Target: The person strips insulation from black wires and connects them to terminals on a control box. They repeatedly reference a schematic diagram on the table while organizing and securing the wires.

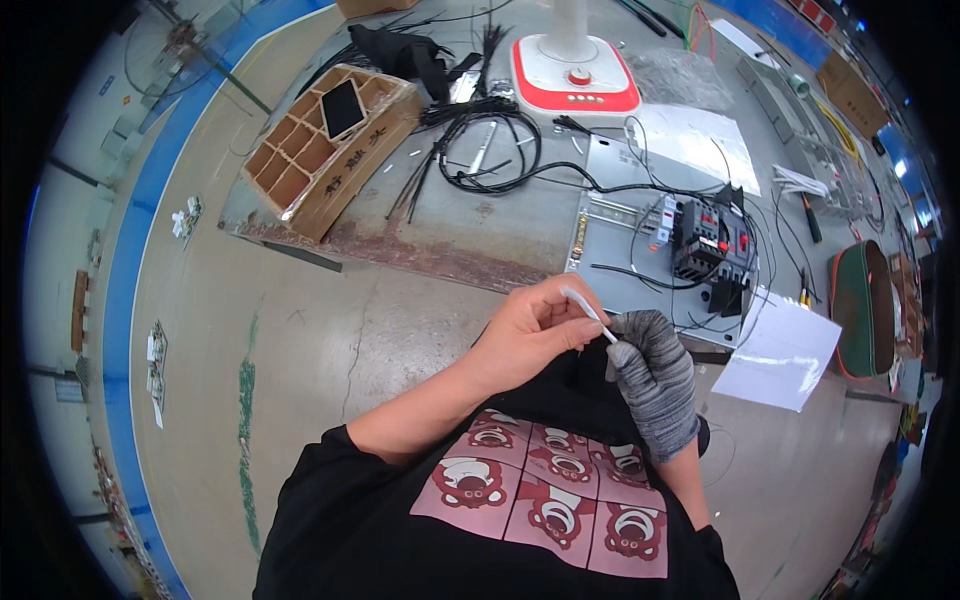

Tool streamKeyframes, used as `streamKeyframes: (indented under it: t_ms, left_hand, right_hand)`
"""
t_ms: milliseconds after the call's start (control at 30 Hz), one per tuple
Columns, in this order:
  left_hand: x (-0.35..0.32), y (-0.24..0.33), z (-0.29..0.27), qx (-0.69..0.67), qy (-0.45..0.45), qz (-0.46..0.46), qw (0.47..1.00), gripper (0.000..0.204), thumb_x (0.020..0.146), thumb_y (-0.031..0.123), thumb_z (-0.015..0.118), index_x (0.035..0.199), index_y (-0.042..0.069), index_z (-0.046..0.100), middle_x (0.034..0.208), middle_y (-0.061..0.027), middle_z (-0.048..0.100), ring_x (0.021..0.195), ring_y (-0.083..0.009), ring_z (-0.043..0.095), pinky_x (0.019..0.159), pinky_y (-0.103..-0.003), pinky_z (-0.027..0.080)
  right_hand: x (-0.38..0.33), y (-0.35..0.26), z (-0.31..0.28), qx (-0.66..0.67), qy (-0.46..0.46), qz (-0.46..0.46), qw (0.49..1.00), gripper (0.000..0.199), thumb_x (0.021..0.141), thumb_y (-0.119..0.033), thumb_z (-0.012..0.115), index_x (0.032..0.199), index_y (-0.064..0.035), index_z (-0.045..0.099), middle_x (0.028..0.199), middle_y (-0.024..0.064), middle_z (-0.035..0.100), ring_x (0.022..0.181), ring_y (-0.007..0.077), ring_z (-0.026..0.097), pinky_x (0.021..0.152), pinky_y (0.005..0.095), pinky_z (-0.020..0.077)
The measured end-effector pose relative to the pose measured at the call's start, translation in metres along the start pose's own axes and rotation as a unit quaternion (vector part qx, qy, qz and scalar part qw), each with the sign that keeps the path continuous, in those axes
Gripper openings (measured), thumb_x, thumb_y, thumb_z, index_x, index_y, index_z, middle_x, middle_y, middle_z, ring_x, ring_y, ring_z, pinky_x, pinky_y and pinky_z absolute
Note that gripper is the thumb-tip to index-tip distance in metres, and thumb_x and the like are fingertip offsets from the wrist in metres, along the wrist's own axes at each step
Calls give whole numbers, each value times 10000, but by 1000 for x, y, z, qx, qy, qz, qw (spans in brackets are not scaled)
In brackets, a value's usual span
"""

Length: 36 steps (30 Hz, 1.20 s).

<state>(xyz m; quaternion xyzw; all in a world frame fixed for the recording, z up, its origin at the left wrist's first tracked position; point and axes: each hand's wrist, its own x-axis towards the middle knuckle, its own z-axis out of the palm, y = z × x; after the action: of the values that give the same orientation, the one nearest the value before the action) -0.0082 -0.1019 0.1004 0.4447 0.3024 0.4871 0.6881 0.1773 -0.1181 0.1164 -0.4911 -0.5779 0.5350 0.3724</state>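
Note:
Just off the table's front edge, my bare left hand (pixel 540 328) pinches a thin white strip (pixel 584 303) between thumb and fingers. One end of the strip curves up above my fingertips. Its lower end runs into the fingers of my right hand (pixel 655 375), which wears a grey knitted glove and is closed on it. The two hands nearly touch. Whether the strip is a tube or a tie I cannot make out. Beyond them on the table lies a grey metal mounting plate (pixel 610 268) with black contactors (pixel 705 240) and black wires.
A wooden compartment box (pixel 345 180) with a phone (pixel 343 108) on it stands at the table's left. Behind lie a coiled black cable (pixel 490 185) and a red-and-white fan base (pixel 575 85). At the right are a white paper sheet (pixel 785 350), a screwdriver (pixel 811 220) and a green-and-red bag (pixel 850 310).

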Motion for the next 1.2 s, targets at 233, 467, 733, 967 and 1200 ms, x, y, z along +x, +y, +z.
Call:
streamKeyframes:
  t_ms: [233, 467, 733, 967, 1200]
  left_hand:
    - [-16, -10, -8, -48, 19, -13, 999, 92, 883, 112, 646, 922, 39, 607, 846, -1, 547, 729, -64, 493, 660, -213, 400]
    - [1, 26, -177, -69, 351, 186, 915, 72, 926, 107, 566, 887, 53, 537, 752, 11, 514, 620, -61, 453, 549, -198, 384]
    - [13, 15, -360, 620, 373, -116, 680, 311, 732, 287, 717, 790, -18, 699, 786, -219, 675, 809, -349, 669, 733, -424, 517]
    - [0, 5, -150, 355, 270, 151, 882, 126, 872, 114, 608, 956, 26, 638, 753, 20, 555, 683, -68, 514, 649, -217, 428]
    - [-13, -22, 19, 121, -10, 182, 976, 150, 892, 88, 614, 1000, -6, 657, 946, -30, 489, 759, -85, 473, 662, -204, 399]
  right_hand:
    - [0, -5, 20, -150, -7, -105, 983, 134, 902, -142, 595, 906, -9, 597, 726, 134, 614, 597, 282, 590, 567, 311, 469]
    - [-30, 12, 19, -87, -52, -65, 993, 175, 930, -152, 555, 874, -1, 624, 703, 67, 603, 590, 146, 570, 570, 262, 461]
    - [-23, -3, 22, -53, -4, -72, 996, 187, 944, -172, 551, 924, -17, 654, 675, -1, 548, 565, 58, 477, 540, 217, 414]
    - [-15, 11, 17, 80, -32, 6, 996, 268, 931, -290, 592, 987, -38, 667, 684, -5, 566, 533, 53, 480, 503, 200, 395]
    - [-17, -15, -4, 212, -89, 58, 971, 220, 920, -212, 605, 802, -27, 597, 659, 33, 612, 488, 83, 557, 429, 205, 429]
